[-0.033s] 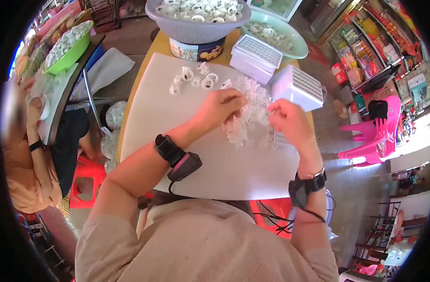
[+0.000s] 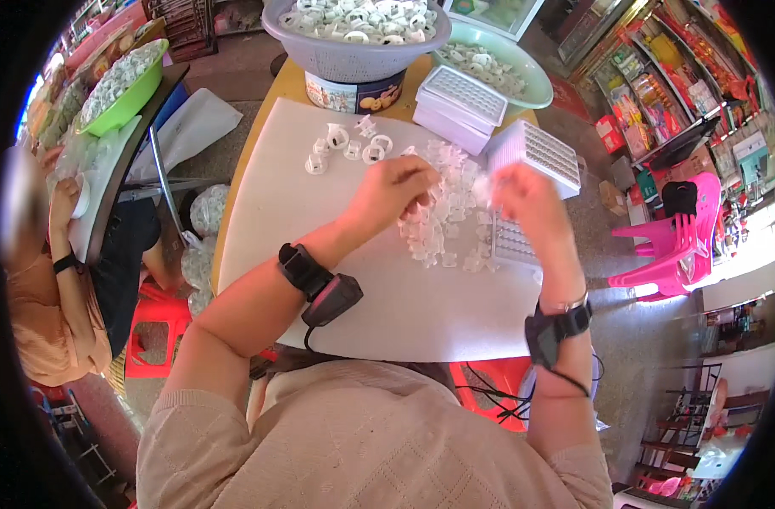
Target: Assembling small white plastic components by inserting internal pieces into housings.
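Translucent plastic pieces (image 2: 455, 200) lie heaped on the white-topped desk (image 2: 362, 293) between the left hand (image 2: 400, 185) and the right hand (image 2: 525, 199). The left is curled inward at the heap's edge; the right, blurred, is at the far end of a grey gridded tray (image 2: 511, 246). Whether either is clamped on a piece cannot be told.

White-topped table (image 2: 387, 305): clear plastic pieces (image 2: 455, 199), white fittings (image 2: 316, 163), gridded tray (image 2: 513, 243).
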Action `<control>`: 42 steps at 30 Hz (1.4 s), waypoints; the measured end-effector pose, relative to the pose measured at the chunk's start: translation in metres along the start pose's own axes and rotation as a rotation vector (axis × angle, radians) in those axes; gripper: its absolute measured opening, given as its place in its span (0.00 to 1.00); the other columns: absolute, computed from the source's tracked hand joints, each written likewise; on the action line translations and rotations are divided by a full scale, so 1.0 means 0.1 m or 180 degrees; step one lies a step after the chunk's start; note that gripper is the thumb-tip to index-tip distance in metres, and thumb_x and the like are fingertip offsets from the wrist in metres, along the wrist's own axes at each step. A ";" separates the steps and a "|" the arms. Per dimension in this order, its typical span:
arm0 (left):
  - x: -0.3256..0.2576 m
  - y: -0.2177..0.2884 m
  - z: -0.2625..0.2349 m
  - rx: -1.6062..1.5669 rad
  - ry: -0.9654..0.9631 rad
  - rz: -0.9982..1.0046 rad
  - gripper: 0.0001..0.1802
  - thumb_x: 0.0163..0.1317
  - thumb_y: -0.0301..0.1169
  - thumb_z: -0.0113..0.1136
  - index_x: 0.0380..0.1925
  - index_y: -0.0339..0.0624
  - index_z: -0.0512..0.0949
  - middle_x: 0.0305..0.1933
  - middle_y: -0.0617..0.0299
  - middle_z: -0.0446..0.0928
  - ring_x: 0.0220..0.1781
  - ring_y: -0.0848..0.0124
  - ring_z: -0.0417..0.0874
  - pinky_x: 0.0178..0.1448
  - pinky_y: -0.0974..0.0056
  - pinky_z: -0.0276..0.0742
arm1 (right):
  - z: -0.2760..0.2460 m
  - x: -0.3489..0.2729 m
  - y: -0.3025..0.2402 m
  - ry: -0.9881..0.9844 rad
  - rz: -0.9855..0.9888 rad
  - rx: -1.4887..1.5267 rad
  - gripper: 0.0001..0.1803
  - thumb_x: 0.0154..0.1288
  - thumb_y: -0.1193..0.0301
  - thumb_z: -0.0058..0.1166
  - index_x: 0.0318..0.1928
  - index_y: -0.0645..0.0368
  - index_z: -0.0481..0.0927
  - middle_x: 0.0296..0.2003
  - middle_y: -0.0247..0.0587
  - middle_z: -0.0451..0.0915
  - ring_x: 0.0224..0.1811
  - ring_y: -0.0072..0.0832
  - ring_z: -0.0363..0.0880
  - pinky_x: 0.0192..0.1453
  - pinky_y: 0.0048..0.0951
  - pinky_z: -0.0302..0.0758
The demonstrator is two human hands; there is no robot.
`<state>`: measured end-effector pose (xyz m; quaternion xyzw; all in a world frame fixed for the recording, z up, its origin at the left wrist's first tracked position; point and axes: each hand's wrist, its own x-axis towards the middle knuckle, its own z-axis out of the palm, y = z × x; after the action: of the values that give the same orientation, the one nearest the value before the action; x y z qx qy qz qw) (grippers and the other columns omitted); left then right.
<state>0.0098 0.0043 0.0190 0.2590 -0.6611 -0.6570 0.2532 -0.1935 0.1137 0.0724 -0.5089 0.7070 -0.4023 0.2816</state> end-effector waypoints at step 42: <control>0.49 -0.28 -1.11 0.2843 0.0745 0.0786 0.25 0.59 0.42 0.62 0.54 0.42 0.75 0.59 0.51 0.73 0.61 0.56 0.71 0.64 0.58 0.69 | 0.69 -0.40 0.41 0.0435 -0.0627 0.0930 0.06 0.63 0.75 0.53 0.39 0.62 0.81 0.25 0.39 0.80 0.23 0.21 0.76 0.28 0.23 0.71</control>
<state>0.0485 -0.1105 -0.0087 0.3342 -0.8717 -0.2401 0.2660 -0.1453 0.1387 0.0008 -0.5009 0.6053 -0.5599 0.2631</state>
